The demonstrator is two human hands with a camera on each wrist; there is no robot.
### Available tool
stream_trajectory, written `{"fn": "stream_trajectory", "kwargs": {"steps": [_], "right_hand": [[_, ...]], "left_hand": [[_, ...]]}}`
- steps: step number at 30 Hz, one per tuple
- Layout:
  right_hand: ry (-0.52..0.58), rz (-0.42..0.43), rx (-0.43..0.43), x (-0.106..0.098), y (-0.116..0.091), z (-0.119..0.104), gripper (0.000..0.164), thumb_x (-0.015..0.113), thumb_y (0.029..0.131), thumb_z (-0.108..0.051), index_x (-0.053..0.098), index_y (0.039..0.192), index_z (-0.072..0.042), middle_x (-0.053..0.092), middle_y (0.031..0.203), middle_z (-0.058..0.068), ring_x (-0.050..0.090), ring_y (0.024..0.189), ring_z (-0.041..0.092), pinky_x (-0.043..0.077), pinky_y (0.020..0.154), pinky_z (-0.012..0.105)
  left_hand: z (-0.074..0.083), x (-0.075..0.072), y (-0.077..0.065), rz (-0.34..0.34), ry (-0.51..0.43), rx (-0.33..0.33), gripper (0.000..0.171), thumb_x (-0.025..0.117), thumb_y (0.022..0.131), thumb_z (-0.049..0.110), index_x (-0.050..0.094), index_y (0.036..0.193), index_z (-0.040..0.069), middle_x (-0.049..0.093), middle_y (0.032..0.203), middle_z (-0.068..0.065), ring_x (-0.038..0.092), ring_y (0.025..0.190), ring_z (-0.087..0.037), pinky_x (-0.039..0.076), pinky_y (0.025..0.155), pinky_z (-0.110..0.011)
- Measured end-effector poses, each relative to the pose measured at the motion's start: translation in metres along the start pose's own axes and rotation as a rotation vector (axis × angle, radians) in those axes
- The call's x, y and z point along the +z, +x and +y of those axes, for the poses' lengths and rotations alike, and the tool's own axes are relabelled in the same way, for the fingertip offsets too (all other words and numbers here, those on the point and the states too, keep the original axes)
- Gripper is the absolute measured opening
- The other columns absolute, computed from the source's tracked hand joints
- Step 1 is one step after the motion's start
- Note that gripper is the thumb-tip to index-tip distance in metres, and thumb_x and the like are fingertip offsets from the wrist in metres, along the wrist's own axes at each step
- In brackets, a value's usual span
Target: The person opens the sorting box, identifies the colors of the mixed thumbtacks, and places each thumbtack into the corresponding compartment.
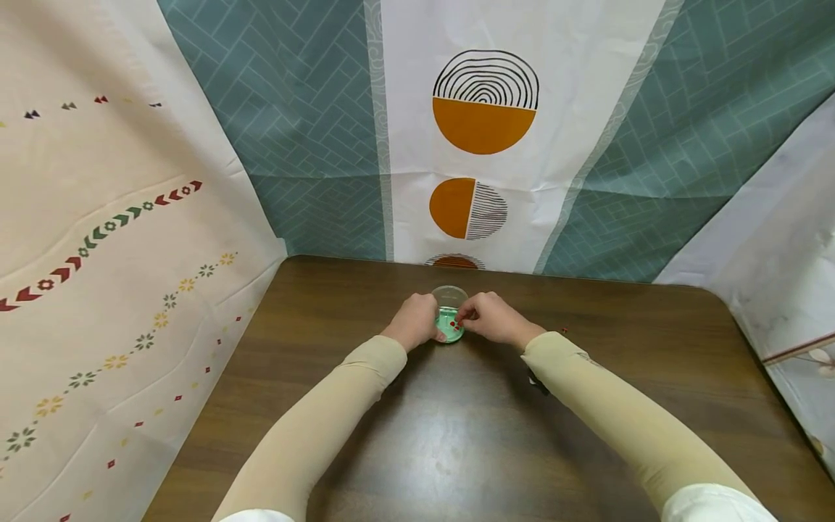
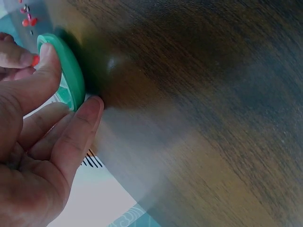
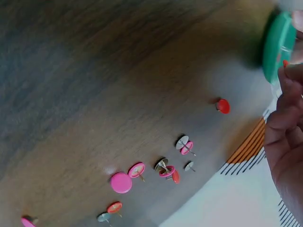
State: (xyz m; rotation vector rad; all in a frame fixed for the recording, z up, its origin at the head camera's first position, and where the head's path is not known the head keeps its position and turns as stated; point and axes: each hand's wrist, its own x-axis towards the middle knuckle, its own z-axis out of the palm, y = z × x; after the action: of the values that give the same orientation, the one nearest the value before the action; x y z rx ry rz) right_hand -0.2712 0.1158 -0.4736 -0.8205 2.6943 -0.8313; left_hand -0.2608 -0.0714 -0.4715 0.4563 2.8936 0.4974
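Red tack (image 3: 285,63): pinched between thumb and fingertips of the right hand (image 1: 493,317), right at the rim of the green dish (image 2: 75,78). Mostly covered by fingers, only a small bit showing. Cannot tell whether touching the dish or just clear of it. With the left hand (image 1: 417,322): grasping the dish from its left side, thumb over the rim, fingers along the outer wall.

Step in hand, by the look of it: moving a single tack at the dish, one hand steadying, the other handling. Cannot tell direction, in or out; red bits visible inside the dish in the head view. Next move probably calls for holding the dish steady and loosening the pinch, over the dish if loading, over the table if unloading. Worth minding the sharp end.

Pose: both arms stretched forward, converging on the dish, backs of both hands toward the head camera. Right fingers curled inward into the pinch.

Just beyond the dish: clear round piece (image 1: 450,296), maybe an opened lid; cannot tell if attached. On the table (image 1: 417,449), near the right hand: loose red tack (image 3: 223,106), then a scatter of pink, red and metal-looking ones, pink tack (image 3: 121,182) among them, several with pins showing. Past the far table edge: printed backdrop (image 1: 313,123).
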Motion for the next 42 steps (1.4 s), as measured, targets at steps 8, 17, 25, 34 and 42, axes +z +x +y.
{"fn": "stream_trajectory", "kwargs": {"steps": [8,17,25,34,42], "right_hand": [[-0.401,0.026,-0.179,0.0,0.005,-0.008,0.013,0.065,0.084,-0.008,0.061,0.086,-0.02,0.059,0.071,-0.009,0.052,0.062,0.009,0.046,0.061,0.027],[-0.603,-0.031,-0.188,0.007,0.012,-0.013,0.027,0.067,0.077,-0.003,0.05,0.094,-0.016,0.05,0.064,-0.006,0.048,0.057,0.011,0.043,0.054,0.028],[-0.514,-0.021,-0.127,0.008,0.014,-0.01,0.01,0.065,0.085,-0.013,0.056,0.089,-0.016,0.055,0.069,-0.007,0.05,0.06,0.011,0.045,0.058,0.026],[-0.148,0.11,-0.039,-0.024,0.0,0.003,0.011,0.061,0.083,-0.005,0.063,0.083,-0.016,0.064,0.078,-0.005,0.057,0.069,0.01,0.048,0.065,0.026],[-0.021,0.227,0.103,-0.065,-0.036,0.04,0.008,0.061,0.086,-0.006,0.063,0.085,-0.014,0.069,0.086,0.004,0.062,0.078,0.015,0.049,0.069,0.032]], "left_hand": [[0.002,-0.001,0.003,-0.004,0.019,-0.002,0.037,0.088,0.058,0.036,0.063,0.071,0.012,0.061,0.067,0.003,0.055,0.065,-0.013,0.046,0.061,-0.025],[0.001,0.005,0.003,-0.027,-0.007,-0.02,0.038,0.087,0.061,0.035,0.068,0.082,0.009,0.066,0.078,0.0,0.059,0.072,-0.015,0.049,0.066,-0.026],[0.004,0.005,0.004,-0.016,-0.015,-0.021,0.034,0.087,0.06,0.035,0.065,0.071,0.012,0.062,0.068,0.003,0.057,0.066,-0.013,0.047,0.062,-0.025],[0.005,0.0,0.003,0.001,-0.005,-0.015,0.036,0.088,0.06,0.034,0.061,0.065,0.01,0.05,0.06,0.004,0.046,0.065,-0.014,0.043,0.064,-0.028],[0.005,-0.001,0.001,-0.005,-0.02,-0.025,0.035,0.088,0.06,0.033,0.06,0.062,0.012,0.054,0.06,0.003,0.047,0.067,-0.016,0.044,0.068,-0.029]]}}
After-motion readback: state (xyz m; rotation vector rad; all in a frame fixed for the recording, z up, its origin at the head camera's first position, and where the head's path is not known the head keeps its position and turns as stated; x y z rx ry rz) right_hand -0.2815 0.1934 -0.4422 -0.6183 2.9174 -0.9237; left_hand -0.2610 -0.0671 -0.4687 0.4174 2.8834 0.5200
